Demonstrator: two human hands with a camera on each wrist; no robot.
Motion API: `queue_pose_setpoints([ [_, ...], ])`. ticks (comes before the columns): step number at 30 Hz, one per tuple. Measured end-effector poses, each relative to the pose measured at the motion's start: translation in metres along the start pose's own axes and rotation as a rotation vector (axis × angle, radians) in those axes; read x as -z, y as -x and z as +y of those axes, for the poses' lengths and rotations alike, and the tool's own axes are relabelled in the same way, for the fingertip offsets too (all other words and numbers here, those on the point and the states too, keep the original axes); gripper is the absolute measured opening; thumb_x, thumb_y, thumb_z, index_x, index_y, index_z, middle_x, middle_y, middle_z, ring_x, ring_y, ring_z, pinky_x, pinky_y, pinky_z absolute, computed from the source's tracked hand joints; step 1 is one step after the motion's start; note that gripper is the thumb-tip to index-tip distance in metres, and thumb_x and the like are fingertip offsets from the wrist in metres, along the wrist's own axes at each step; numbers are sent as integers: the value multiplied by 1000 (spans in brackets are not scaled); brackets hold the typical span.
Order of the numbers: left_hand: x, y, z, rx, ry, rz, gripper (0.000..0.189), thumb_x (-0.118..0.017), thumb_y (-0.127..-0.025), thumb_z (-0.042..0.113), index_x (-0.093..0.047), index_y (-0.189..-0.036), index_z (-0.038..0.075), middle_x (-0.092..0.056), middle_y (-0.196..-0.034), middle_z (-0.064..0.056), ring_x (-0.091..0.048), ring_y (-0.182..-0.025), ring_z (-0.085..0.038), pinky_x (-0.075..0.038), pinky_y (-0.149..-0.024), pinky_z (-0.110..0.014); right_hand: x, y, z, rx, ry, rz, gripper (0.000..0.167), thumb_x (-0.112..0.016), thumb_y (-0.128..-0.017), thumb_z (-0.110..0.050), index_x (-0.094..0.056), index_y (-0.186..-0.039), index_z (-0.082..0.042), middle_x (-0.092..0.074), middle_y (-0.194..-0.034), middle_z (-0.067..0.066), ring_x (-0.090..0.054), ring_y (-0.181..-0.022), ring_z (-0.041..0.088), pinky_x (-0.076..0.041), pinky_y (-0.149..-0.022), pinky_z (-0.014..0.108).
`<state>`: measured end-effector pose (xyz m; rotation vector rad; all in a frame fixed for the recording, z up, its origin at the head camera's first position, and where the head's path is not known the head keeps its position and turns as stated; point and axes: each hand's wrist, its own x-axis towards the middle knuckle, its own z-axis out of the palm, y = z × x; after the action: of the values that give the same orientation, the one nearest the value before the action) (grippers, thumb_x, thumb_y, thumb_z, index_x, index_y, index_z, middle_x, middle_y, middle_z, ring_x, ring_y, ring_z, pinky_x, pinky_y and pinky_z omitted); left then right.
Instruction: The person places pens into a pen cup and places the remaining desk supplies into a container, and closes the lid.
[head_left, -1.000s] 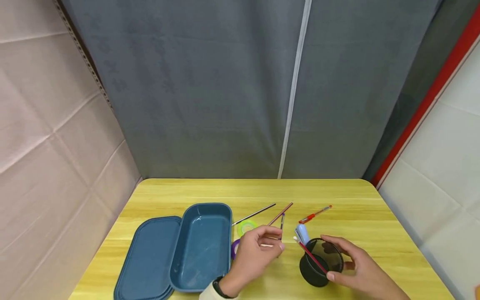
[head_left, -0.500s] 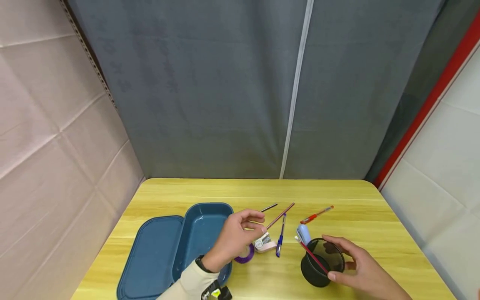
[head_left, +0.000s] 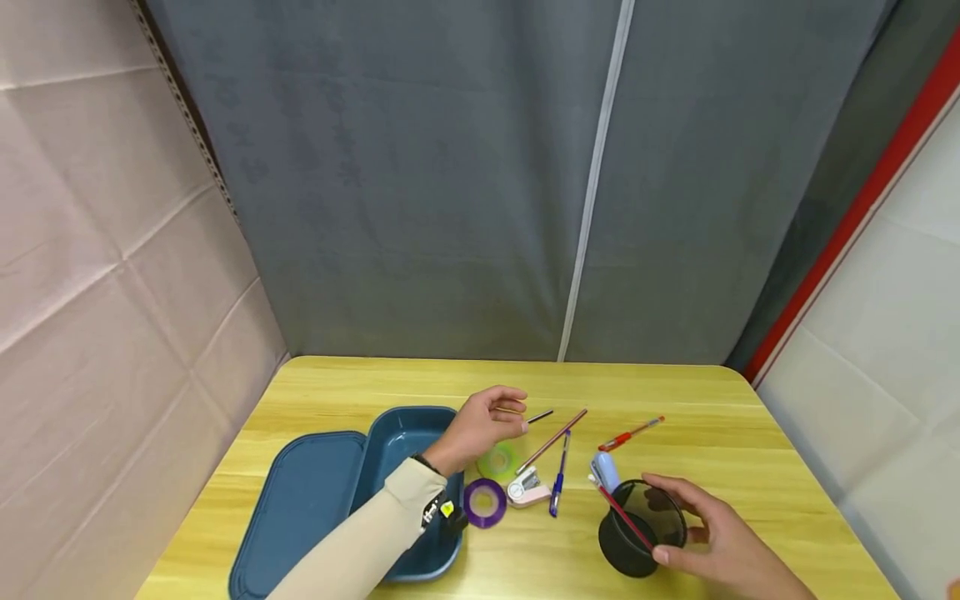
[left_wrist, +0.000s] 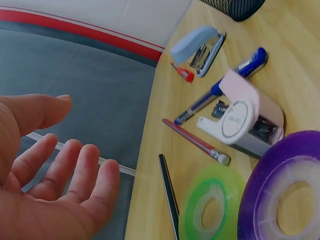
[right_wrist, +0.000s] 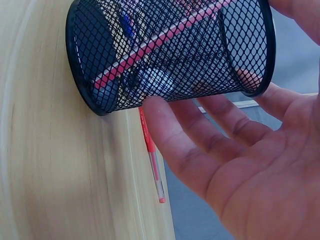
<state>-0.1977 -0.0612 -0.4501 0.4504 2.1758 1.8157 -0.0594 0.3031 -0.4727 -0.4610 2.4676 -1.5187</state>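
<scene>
My left hand (head_left: pixel 480 425) reaches over the blue box, fingers loosely bent and holding nothing. Close beyond its fingertips in the head view lies a dark, slim stick (left_wrist: pixel 169 192), partly hidden by the hand. A reddish pencil (left_wrist: pixel 192 139), a green tape roll (left_wrist: pixel 227 182) and a purple tape roll (left_wrist: pixel 256 187) lie around it. On the right, my right hand (head_left: pixel 708 529) grips a black mesh pen cup (head_left: pixel 624 550) by its side and rim. Inside the cup leans a red pencil (right_wrist: pixel 150 46), its white eraser end up.
A blue box (head_left: pixel 408 575) stands at the left, its lid (head_left: pixel 300 508) beside it. Between the hands lie a pink-and-white device with a round disc (head_left: pixel 527 490) and a blue pen (head_left: pixel 557 492). A light blue stapler (head_left: pixel 606 468) and red pen (head_left: pixel 617 441) lie behind the cup.
My left hand has moved left and then farther back, uncovering the blue pen, the pink-and-white device and the tape rolls. The right hand still holds the cup in place.
</scene>
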Motion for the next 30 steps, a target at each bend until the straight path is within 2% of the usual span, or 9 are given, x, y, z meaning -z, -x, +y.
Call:
queue_pose_setpoints([
  [7, -2, -18, -12, 44, -70, 20, 49, -84, -92, 16, -65, -137, 13, -69, -128, -9, -69, -117, -24, -59, -103, -40, 0, 0, 2, 30, -3, -13, 69, -75, -98, -8, -43, -159, -7, -59, -147, 14, -60, -120, 0, -62, -80, 31],
  [11, -1, -23, -17, 99, -60, 17, 54, -82, -92, 14, -61, -142, 10, -65, -138, -15, -64, -125, -29, -56, -108, -44, 0, 0, 2, 16, 1, -11, 69, -75, -98, -8, -43, -159, -6, -58, -147, 19, -61, -120, 0, -62, -80, 30],
  [17, 0, -26, -20, 174, -56, -30, 63, -79, -94, 10, -52, -151, 5, -53, -151, -27, -59, -133, -38, -53, -111, -52, 0, -1, 1, -39, -13, -4, 69, -76, -97, -11, -44, -158, -7, -57, -148, 21, -61, -118, 2, -61, -81, 30],
  [26, -3, -32, -26, 198, -74, -60, 61, -77, -94, 7, -53, -149, 3, -56, -148, -27, -62, -130, -38, -54, -110, -51, 0, 0, 2, -10, -8, -18, 69, -75, -98, -11, -42, -159, -5, -57, -147, 22, -61, -117, 4, -61, -80, 30],
  [30, -5, -35, -30, 192, -90, -83, 57, -77, -93, 6, -56, -146, 2, -58, -145, -26, -63, -127, -37, -55, -108, -50, -1, 0, 1, -32, -12, -7, 69, -76, -98, -11, -44, -158, -7, -56, -147, 23, -62, -117, 4, -61, -81, 30],
])
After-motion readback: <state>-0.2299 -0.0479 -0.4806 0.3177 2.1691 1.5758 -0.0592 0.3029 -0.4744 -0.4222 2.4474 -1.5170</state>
